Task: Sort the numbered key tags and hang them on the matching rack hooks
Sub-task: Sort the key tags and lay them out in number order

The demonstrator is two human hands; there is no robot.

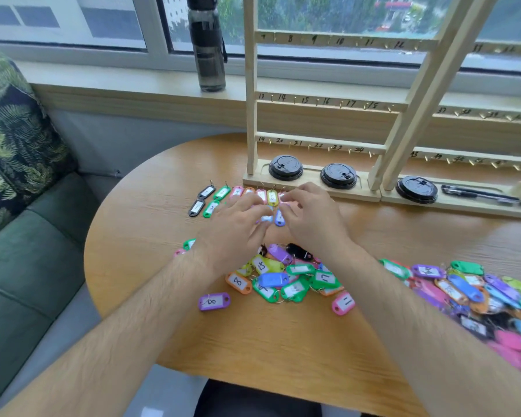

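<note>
the left hand (238,224) is being held palm down over the middle of the table (139,236), its fingers (260,207) spread and curled over a small blue tag (266,218); whether that tag is being pinched cannot be told, since the hands are blurred. the right hand (309,215) is being held just beside it, thumb side inward, fingers loosely curled above another blue tag (279,219), and its grip cannot be told either. the fingertips of both hands are nearly meeting.

just beyond and left of the hands, sorted tags (220,197) are being kept in two short rows on the table: black, green, pink, orange and yellow ones, partly hidden by the fingers. near the wrists a loose pile (283,278) of mixed tags is lying, with an orange one marked 8 (238,282) and a purple one (214,301) apart at the near left. a bigger heap (478,296) is spread at the right, partly under the right forearm.

at the far edge a wooden rack (316,144) is standing, its rails numbered by hand above small hooks, all of the hooks in view bare. black lids (285,167) are resting in its base, with a pen (478,194) at the right. a dark bottle (207,43) is standing on the sill behind.
</note>
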